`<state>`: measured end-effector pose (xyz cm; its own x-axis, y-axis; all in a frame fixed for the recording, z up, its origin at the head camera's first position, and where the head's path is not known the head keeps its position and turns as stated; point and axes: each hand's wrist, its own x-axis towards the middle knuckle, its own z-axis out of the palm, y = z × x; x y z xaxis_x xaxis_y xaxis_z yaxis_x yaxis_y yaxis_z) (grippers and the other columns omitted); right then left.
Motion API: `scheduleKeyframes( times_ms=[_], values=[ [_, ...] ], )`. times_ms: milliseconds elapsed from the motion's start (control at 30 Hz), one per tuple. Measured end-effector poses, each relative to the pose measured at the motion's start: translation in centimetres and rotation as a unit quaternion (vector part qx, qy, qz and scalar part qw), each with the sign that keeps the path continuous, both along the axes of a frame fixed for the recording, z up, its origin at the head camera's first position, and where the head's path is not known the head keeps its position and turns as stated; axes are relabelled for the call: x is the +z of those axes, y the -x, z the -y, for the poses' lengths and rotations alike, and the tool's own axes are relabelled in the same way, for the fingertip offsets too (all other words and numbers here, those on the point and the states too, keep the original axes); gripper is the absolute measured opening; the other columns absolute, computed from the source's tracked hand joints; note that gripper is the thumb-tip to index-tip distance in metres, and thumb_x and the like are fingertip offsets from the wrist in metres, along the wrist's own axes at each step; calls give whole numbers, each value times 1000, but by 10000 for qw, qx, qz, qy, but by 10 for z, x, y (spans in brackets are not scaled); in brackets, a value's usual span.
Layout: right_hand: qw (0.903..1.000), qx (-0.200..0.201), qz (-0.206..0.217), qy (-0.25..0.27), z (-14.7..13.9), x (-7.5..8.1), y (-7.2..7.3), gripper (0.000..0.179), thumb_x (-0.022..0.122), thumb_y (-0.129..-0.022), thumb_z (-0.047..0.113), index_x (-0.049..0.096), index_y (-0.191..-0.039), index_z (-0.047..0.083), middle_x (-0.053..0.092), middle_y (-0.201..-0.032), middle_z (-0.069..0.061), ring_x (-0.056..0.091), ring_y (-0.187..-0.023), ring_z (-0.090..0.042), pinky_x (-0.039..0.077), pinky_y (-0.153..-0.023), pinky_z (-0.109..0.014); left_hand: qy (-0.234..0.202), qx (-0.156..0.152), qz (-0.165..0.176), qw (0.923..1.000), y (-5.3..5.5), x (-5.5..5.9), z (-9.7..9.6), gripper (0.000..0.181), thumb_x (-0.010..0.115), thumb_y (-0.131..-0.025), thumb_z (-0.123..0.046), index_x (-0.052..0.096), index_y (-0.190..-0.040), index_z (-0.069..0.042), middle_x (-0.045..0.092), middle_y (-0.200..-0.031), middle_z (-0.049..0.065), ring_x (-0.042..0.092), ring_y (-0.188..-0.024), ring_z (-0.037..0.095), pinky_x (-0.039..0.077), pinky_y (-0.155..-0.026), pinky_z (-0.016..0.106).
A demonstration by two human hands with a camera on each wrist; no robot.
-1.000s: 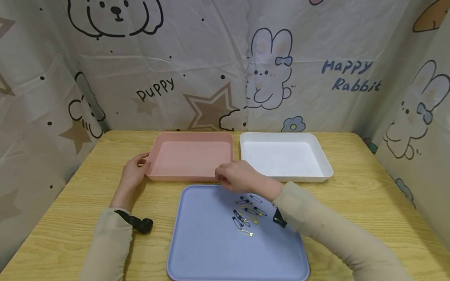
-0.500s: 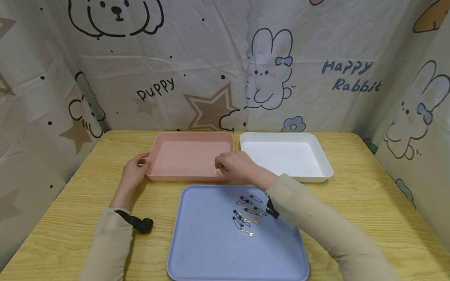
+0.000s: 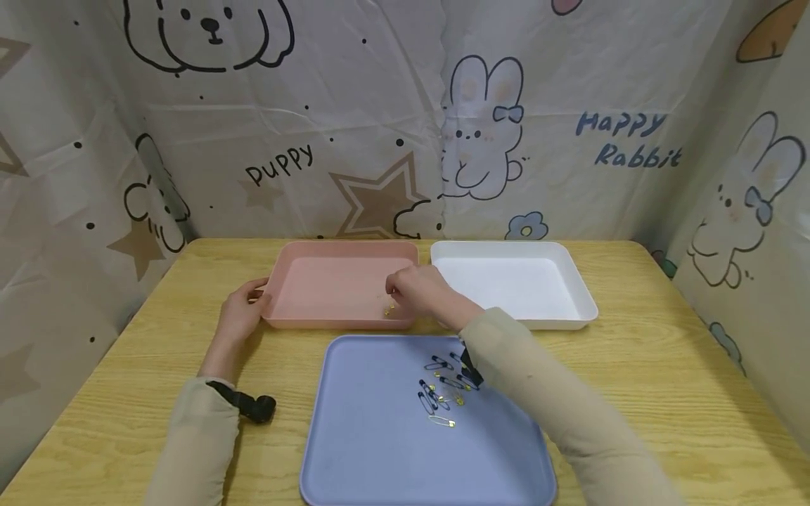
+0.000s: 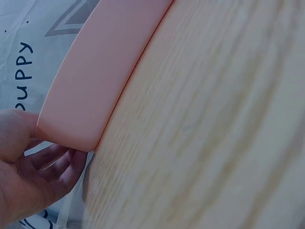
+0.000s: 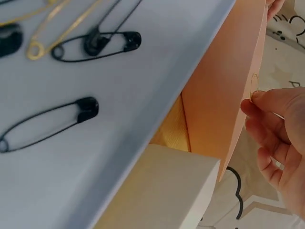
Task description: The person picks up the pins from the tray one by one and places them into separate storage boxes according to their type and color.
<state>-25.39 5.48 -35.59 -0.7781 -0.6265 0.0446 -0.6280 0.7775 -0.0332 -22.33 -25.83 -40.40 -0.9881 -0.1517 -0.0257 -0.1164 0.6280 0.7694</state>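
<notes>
Above the right end of the pink tray, my right hand pinches a gold safety pin between thumb and forefinger. Gold safety pins lie in the tray beneath that hand. At the tray's left front corner, my left hand grips the rim and side; in the left wrist view its thumb is at the rim and its fingers curl by the end wall. Black safety pins and some gold ones lie loosely together on the blue tray, partly under my right forearm.
A white tray stands just right of the pink one, both behind the blue tray on the wooden table. Patterned cloth hangs behind the table and along both sides.
My right hand has moved up and away from the blue tray's far edge to over the pink tray, carrying the gold safety pin. My left hand keeps its place.
</notes>
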Motion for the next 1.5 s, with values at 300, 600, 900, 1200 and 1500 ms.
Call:
scheduleKeyframes(
  times_ms=[300,600,900,1200,1500],
  values=[
    [9996,-261,119,77,6,-5,9,20,52,-81,7,69,-84,17,66,-85,4,54,-68,-13,46,-60,-28,-6,-18,-180,9998,3,-4,2,44,42,-96,-19,40,-136,-3,49,-121,26,48,-111,37,41,-86,40],
    [9993,-364,69,-52,12,-11,11,17,55,-84,13,71,-90,16,68,-90,2,60,-82,-18,49,-65,-35,-37,-24,-204,9998,2,-3,0,44,43,-95,-19,40,-136,-3,49,-122,26,48,-112,37,40,-88,42],
    [9990,-435,137,-22,13,-11,13,18,54,-84,13,70,-91,16,67,-92,1,59,-83,-18,49,-66,-35,-53,-14,-196,9998,3,-4,1,44,42,-96,-21,40,-136,-3,49,-122,26,48,-111,37,40,-88,41],
    [9974,-530,487,-38,13,-6,10,13,59,-84,19,69,-92,16,65,-92,2,54,-78,-15,47,-68,-31,-77,13,-148,9999,2,-3,2,45,42,-96,-21,39,-137,-4,47,-124,26,47,-113,38,40,-90,43],
    [9993,-212,298,-31,9,-4,4,11,59,-84,19,68,-89,17,65,-88,6,54,-70,-14,46,-62,-30,-72,20,-179,9998,1,-4,2,44,43,-95,-19,40,-136,-3,49,-122,26,48,-112,37,40,-89,42]
  ],
)
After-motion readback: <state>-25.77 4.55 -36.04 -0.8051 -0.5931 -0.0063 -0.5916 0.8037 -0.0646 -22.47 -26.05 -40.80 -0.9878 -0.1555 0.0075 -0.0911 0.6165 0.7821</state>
